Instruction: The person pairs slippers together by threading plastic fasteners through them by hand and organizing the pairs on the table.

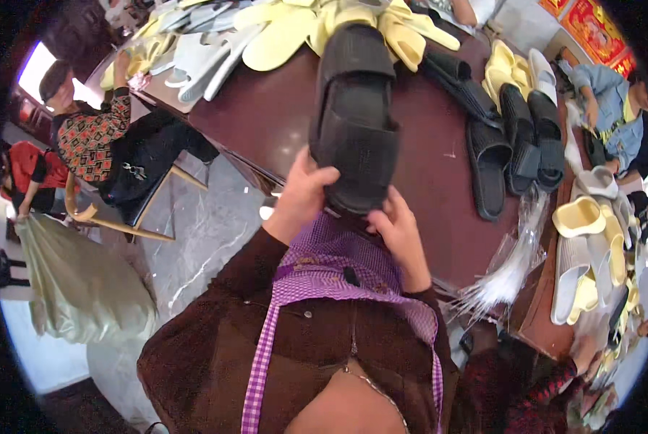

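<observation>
In front of my body, over the near edge of the table, I hold a pair of black slide slippers (360, 155), one tucked into the other with both straps facing up. My left hand (301, 192) is closed on their left side, its thumb lying on top. At the lower right end my right hand (402, 235) pinches the rim with bent fingers. Several more black slippers (489, 170) lie on the table to the right. Beyond the held pair, yellow slippers (277, 40) are heaped along the far side, with grey slippers (202, 61) to their left.
The dark red table (255, 119) spreads ahead. A bundle of thin white strips in clear plastic (505, 286) lies at its right edge. More slippers (581, 217) are piled farther right. Co-workers sit at left and right; a chair (154, 213) and a big sack (82, 282) stand left.
</observation>
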`<state>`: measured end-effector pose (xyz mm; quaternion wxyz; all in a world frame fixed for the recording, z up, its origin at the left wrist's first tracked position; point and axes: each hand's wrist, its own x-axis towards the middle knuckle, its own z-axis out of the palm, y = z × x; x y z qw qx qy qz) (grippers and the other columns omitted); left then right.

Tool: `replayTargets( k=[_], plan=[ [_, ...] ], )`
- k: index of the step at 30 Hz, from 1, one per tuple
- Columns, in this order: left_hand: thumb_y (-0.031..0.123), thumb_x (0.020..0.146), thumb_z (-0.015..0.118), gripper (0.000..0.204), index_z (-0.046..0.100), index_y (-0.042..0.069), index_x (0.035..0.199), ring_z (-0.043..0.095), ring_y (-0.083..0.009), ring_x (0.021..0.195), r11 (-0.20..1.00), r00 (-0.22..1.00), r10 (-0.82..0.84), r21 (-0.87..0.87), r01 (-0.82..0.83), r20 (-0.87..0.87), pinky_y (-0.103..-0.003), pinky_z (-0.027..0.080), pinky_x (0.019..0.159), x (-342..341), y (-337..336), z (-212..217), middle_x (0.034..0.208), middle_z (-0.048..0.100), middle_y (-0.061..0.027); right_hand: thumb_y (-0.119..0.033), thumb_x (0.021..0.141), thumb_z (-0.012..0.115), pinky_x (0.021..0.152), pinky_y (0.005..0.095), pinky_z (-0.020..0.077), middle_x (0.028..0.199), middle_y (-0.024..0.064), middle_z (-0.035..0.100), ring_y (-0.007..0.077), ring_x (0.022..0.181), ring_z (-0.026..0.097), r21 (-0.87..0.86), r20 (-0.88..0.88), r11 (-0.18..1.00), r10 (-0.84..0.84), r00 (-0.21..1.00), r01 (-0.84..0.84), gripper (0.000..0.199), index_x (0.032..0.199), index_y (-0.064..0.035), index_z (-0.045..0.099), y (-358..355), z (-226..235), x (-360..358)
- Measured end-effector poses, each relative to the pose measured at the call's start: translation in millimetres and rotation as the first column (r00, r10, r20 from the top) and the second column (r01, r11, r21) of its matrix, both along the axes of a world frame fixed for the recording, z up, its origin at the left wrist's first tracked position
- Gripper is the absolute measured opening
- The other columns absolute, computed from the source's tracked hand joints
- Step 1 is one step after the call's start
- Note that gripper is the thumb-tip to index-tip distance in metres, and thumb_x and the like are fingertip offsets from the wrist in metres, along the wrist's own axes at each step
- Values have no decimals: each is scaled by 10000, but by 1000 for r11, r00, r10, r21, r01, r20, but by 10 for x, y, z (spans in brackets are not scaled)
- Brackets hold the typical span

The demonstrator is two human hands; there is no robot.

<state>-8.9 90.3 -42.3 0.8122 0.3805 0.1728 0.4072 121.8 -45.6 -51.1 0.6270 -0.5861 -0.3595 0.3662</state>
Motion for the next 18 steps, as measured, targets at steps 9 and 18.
replayTargets(
  k=[9,18],
  plan=[
    [212,949,441,394,356,2,1272,635,-221,637,901,890,-409,-245,358,-203,-338,547,555,24,-25,-33,1007,582,-160,-38,832,533,721,253,481,1006,78,604,119,823,579,-54,-332,983,-186,925,178,302,1118,56,509,-538,33,112],
    [240,954,422,318,417,-9,1151,580,-200,498,915,845,-402,-127,382,-352,-299,502,412,289,-172,-156,881,572,-146,-37,813,537,700,251,491,936,70,612,117,781,585,-135,-377,974,-219,900,181,334,1132,54,500,-766,67,100]
  ],
)
